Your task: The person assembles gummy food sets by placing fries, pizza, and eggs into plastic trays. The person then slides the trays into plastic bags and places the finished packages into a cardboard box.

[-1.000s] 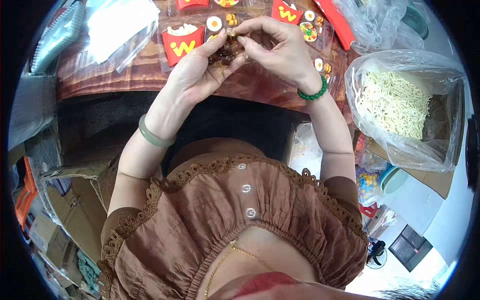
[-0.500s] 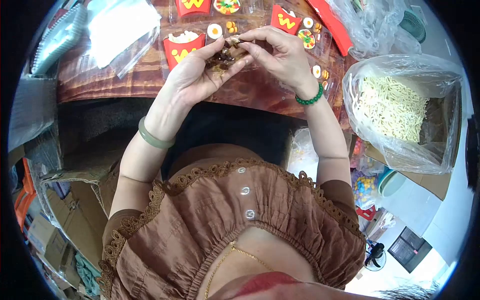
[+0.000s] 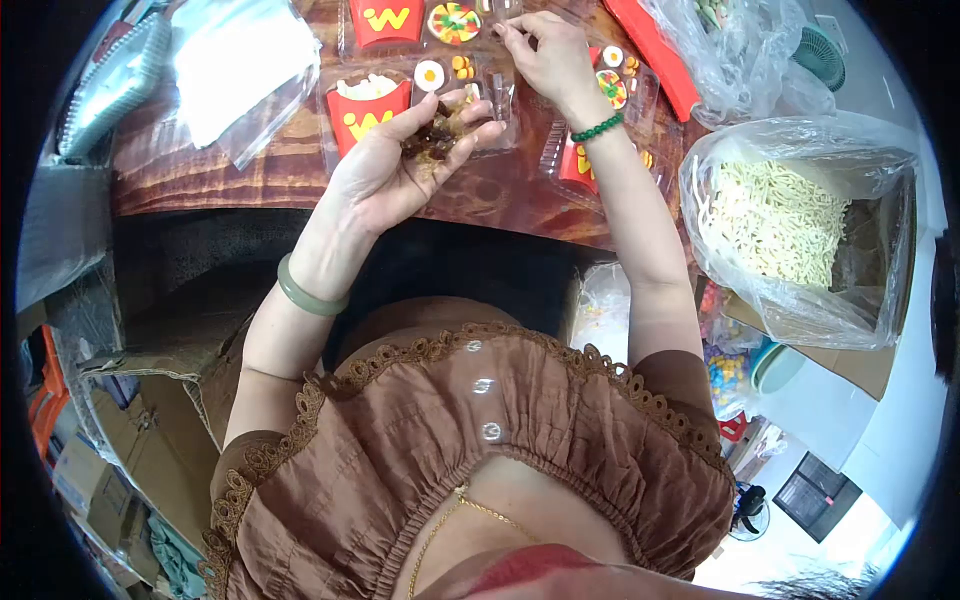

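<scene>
Left hand: turning its palm up and holding the brown pieces, the fingers curling loosely around them, not clenching; this cupping is probably guarding against spills.
Brown pieces: lying loose in the palm, just below the left fingertips.
Right hand: reaching beyond the left fingers, its thumb and index tips drawing together over the far clear tray; I cannot tell whether they are gripping anything.
Near clear tray: resting on the counter just beyond the left fingers, seemingly staying within easy reach, and carrying a red fries box and an egg piece.
Pizza piece: sitting left of the right fingertips.
Pale sticks: filling a clear bag, well right of both hands' fingers, its open mouth presumably easing access.
</scene>
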Demonstrator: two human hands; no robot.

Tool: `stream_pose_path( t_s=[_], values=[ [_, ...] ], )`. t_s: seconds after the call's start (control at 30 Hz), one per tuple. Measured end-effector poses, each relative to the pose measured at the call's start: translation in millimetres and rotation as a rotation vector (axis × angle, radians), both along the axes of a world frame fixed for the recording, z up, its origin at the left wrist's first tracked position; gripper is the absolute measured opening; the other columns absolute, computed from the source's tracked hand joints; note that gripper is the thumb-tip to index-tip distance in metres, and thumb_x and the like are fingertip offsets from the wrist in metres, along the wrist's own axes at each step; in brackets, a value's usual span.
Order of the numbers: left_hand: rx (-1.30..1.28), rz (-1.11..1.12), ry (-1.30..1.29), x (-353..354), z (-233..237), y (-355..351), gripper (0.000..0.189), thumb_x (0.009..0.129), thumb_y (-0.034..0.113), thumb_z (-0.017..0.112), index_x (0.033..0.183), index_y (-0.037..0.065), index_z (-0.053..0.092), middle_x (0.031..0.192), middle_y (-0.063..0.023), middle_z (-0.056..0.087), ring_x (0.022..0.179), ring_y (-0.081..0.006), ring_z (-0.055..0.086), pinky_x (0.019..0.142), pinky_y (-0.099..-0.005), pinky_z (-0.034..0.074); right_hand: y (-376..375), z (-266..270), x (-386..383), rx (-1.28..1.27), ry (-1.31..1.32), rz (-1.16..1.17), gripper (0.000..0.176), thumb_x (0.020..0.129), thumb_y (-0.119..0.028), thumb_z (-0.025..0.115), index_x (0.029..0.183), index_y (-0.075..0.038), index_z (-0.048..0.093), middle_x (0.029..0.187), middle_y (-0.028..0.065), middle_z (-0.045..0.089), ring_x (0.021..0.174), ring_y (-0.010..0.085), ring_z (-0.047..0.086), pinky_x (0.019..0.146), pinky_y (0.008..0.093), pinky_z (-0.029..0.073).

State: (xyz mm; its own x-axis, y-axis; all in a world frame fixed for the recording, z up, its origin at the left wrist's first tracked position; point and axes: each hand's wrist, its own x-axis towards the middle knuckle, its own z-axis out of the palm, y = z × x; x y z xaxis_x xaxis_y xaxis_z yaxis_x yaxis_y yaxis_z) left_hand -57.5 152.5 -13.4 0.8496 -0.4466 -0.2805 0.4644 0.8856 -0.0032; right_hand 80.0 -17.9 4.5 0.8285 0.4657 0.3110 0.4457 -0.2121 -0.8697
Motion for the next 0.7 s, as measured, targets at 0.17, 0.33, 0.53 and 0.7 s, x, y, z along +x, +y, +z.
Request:
stream_pose_path(
  t_s=[0.17,0.33,0.53,0.7],
  values=[
    [-0.008,-0.009,-0.017,2,-7,0,0.035,0.102,0.02,0.041,0.121,-0.008,0.05,0.122,-0.0229,0.055,0.12,-0.0406,0.052,0.097,-0.0381,0.054,-17,2,19,-0.018,0.037,0.009,0.022,0.09,-0.009,0.066,0.11,0.001,0.065,0.094,0.0036,0.068,0.079,0.0052,0.062,0.067,0.0179,0.048],
    [0.013,0.009,0.021,2,-3,-3,0.033,0.102,0.019,0.041,0.119,-0.008,0.05,0.124,-0.0229,0.053,0.121,-0.0414,0.051,0.096,-0.0381,0.055,-18,2,29,-0.031,0.068,0.021,0.022,0.09,-0.009,0.066,0.11,0.001,0.065,0.094,0.0034,0.068,0.078,0.0049,0.061,0.066,0.0177,0.048],
    [-0.05,-0.015,-0.003,4,-10,0,0.032,0.102,0.019,0.042,0.117,-0.007,0.05,0.125,-0.0237,0.052,0.121,-0.0417,0.05,0.096,-0.0392,0.054,-22,7,29,-0.037,0.109,0.036,0.023,0.09,-0.01,0.066,0.11,0.001,0.065,0.093,0.0032,0.068,0.077,0.0046,0.061,0.065,0.0175,0.047],
    [-0.057,-0.02,-0.012,5,-10,1,0.032,0.102,0.019,0.042,0.118,-0.007,0.05,0.125,-0.0228,0.053,0.121,-0.0413,0.051,0.095,-0.0384,0.055,-22,12,23,-0.046,0.14,0.048,0.023,0.09,-0.01,0.066,0.11,0.0,0.065,0.093,0.0031,0.068,0.077,0.0043,0.061,0.065,0.0174,0.047]
  ],
)
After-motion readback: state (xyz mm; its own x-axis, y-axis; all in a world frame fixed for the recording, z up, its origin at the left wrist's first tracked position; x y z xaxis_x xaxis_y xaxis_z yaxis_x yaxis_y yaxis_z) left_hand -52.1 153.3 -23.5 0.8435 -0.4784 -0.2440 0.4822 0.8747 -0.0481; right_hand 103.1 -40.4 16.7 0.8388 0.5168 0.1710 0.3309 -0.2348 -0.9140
